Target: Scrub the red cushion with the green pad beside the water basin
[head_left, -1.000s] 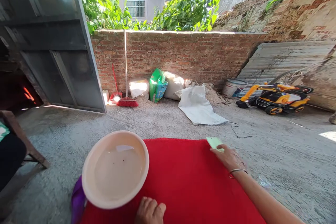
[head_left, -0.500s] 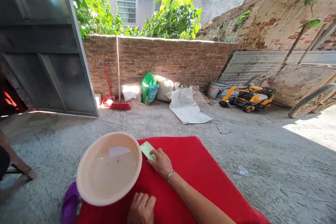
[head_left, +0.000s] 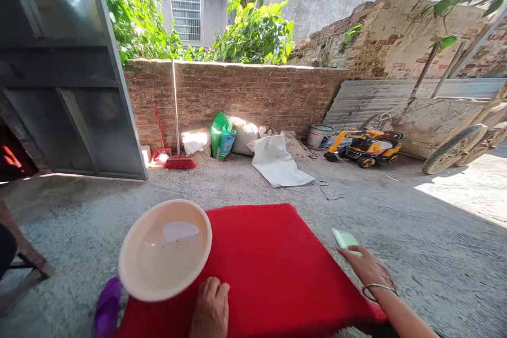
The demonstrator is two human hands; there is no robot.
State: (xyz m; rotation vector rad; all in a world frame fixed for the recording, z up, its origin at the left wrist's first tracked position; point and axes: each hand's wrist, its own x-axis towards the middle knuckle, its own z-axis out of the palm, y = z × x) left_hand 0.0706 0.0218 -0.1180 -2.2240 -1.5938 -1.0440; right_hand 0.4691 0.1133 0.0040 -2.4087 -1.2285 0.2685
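My right hand [head_left: 368, 269] is out past the right side of the red cloth-covered surface [head_left: 261, 259]. It is closed on a flat pale green phone [head_left: 345, 240], gripped by its near end and held over the concrete floor. My left hand [head_left: 212, 306] rests on the red cloth near the front, fingers loosely curled, with nothing visible in it. Just left of that hand, a pale pink basin [head_left: 125, 259] stands on the cloth. It holds water with a few dark specks and a bright reflection.
Purple slippers [head_left: 106, 306] lie on the floor at left, near a wooden stool [head_left: 34, 259]. A metal door [head_left: 75, 116] stands at left. By the brick wall are a red broom [head_left: 180, 162], sacks [head_left: 244, 138], a bucket [head_left: 319, 137] and a toy excavator [head_left: 366, 147].
My right hand has carried the phone from beside the basin rightward, beyond the cloth's right edge. My left hand stays almost in place. The view has shifted slightly.
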